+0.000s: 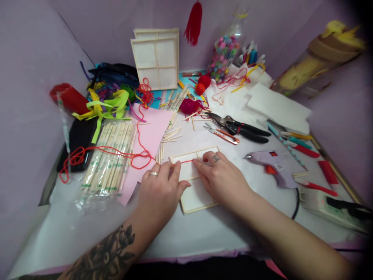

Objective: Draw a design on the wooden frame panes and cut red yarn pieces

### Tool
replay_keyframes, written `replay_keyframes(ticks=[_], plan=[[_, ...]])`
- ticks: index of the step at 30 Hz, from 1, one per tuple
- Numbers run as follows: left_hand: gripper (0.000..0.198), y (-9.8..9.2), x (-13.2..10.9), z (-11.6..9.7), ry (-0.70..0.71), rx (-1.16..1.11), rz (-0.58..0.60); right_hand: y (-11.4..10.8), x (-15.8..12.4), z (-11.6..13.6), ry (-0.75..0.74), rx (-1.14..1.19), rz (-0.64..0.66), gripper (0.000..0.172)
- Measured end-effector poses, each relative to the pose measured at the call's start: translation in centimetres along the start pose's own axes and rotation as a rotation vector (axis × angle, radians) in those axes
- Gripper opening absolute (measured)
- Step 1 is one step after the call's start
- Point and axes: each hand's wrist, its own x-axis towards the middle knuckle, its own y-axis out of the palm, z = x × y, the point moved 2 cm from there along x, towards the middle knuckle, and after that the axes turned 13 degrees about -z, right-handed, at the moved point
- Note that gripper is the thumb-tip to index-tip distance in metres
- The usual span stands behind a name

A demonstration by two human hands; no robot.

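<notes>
A small frame of wooden sticks with white paper panels (196, 196) lies flat in front of me. A red thread (140, 157) runs from the left onto its top edge. My left hand (161, 186) pinches the thread at the frame's left side, fingers closed. My right hand (220, 175) rests on the frame's upper middle, fingers together and pressing the thread's end down onto the wood.
A glue gun (272, 167) lies right of the frame, black pliers (241, 128) and small snips (223, 134) behind it. A bag of wooden sticks (109, 159), pink paper (148, 136) and ribbons (107, 105) sit left. Two finished frames (157, 62) lean on the back wall.
</notes>
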Motion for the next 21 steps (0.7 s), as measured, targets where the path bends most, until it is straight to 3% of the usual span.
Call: replay_keyframes(ticks=[12, 18, 21], plan=[[0.047, 0.3, 0.1, 0.1, -0.003, 0.010, 0.054, 0.0, 0.0, -0.3, 0.072, 0.030, -0.050, 0.023], [0.047, 0.3, -0.1, 0.1, -0.003, 0.012, 0.057, 0.2, 0.5, -0.7, 0.190, 0.067, -0.183, 0.018], [0.047, 0.2, -0.2, 0.1, -0.008, 0.011, 0.061, 0.7, 1.1, -0.5, 0.204, 0.056, -0.150, 0.017]])
